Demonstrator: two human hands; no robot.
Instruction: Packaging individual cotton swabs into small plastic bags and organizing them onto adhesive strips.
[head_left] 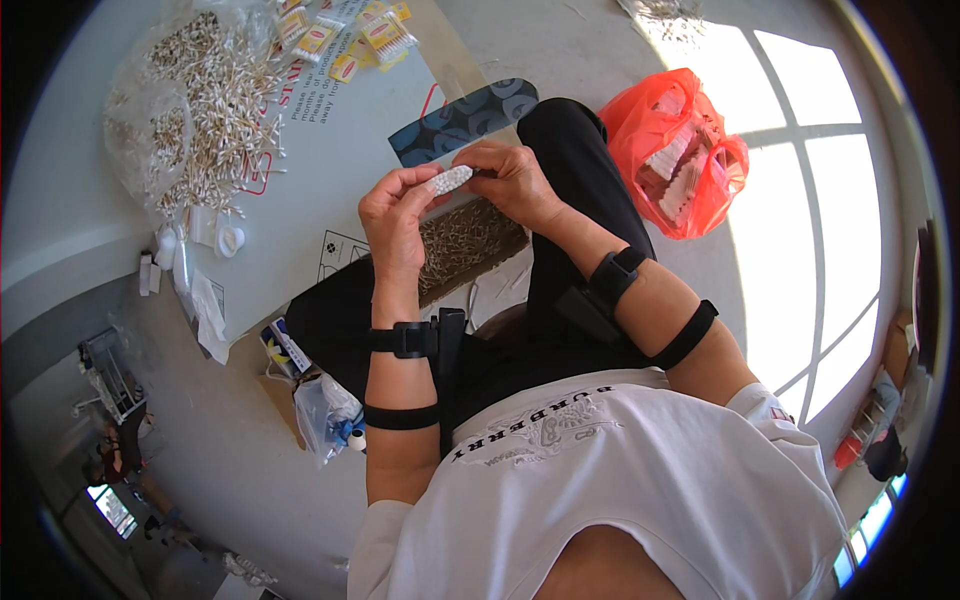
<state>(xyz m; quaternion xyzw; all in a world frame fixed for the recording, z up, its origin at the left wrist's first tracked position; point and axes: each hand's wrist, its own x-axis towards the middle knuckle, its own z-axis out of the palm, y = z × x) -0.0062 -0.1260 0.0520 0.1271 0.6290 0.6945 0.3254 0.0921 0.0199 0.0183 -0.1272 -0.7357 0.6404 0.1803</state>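
A tight bundle of cotton swabs (pixel 450 180), its white tips facing up, is held between my two hands. On its left side the fingers and thumb of my left hand (pixel 400 208) are closed round it. My right hand (pixel 514 184) pinches its right end, with the fingertips partly hidden. Below the hands, an open box of loose cotton swabs (pixel 470 240) sits between my legs. A large heap of cotton swabs (pixel 225 110) spills from a clear plastic bag (pixel 135 120) on the left of the table.
Small yellow-labelled packs of swabs (pixel 386 38) lie at the table's far side. The grey-white table (pixel 330 170) has a dark patterned piece (pixel 465 118) at its right edge. A red plastic bag (pixel 680 150) of pink-and-white packs stands right of my leg. Tape rolls (pixel 230 239) lie near the left corner.
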